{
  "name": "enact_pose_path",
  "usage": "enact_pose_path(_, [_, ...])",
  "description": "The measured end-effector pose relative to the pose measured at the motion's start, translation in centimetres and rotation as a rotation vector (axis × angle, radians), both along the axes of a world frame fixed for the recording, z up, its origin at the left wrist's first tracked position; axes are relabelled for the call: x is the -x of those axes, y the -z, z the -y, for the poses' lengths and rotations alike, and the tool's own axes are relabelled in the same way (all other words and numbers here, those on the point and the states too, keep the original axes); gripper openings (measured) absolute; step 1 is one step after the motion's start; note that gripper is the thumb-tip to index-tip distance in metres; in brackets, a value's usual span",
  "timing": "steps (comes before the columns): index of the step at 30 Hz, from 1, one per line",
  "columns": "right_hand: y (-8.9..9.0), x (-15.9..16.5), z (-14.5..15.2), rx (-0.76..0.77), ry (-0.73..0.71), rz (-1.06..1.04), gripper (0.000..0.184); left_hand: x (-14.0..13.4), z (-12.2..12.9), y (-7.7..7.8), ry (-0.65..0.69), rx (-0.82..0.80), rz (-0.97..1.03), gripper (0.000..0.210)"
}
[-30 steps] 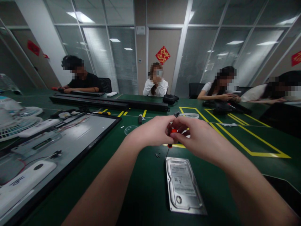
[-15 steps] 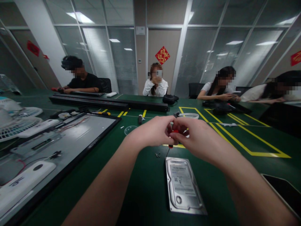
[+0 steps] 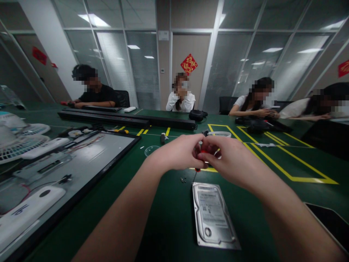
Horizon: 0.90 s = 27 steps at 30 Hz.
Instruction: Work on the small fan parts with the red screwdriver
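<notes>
Beyond the hard drive, my left hand and my right hand meet fingertip to fingertip. Both are closed around the red handle of a screwdriver, most of it hidden by fingers. Its thin shaft slants down to the drive's far left corner. The silver drive lies flat on the green table, label side up, untouched by either hand. Just left of the shaft sits a small cluster of screws.
On the left lies a large display panel with a white device on it. A clear round lid is past my left wrist. A dark phone-like slab is at right. Black bars and several seated people are across the table.
Hardly anything differs. My fingers have shifted very slightly on the screwdriver's handle, while the hard drive and screws stay put.
</notes>
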State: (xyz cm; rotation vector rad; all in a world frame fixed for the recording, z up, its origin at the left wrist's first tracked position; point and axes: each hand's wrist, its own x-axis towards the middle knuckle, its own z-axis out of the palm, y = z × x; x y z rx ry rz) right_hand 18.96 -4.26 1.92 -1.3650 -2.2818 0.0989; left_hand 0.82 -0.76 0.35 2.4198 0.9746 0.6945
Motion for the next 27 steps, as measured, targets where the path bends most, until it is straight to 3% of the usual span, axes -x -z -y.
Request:
enact_pose_path(4, [0.09,-0.04,-0.04,0.047,-0.078,-0.048,0.022,0.02,0.05,0.03,0.020,-0.029,-0.004,0.040])
enact_pose_path(9, [0.14,0.08,0.04,0.010,-0.011,-0.040,0.006,-0.07,-0.17,0.25,-0.011,-0.015,-0.001,0.043])
enact_pose_path(13, [0.08,0.01,-0.08,0.002,-0.008,-0.004,0.004,-0.06,0.02,0.11,-0.009,0.008,0.000,0.043])
enact_pose_path(18, [0.01,-0.19,-0.10,0.051,-0.072,-0.048,0.027,0.04,0.21,-0.12,0.004,-0.028,-0.009,0.036])
enact_pose_path(23, [-0.01,-0.11,0.09,0.039,-0.016,-0.037,0.005,-0.04,-0.06,0.02,-0.014,-0.026,-0.011,0.035])
enact_pose_path(27, [0.04,-0.11,-0.06,0.033,-0.030,-0.037,0.013,0.02,-0.07,0.12,0.018,-0.011,0.019,0.037])
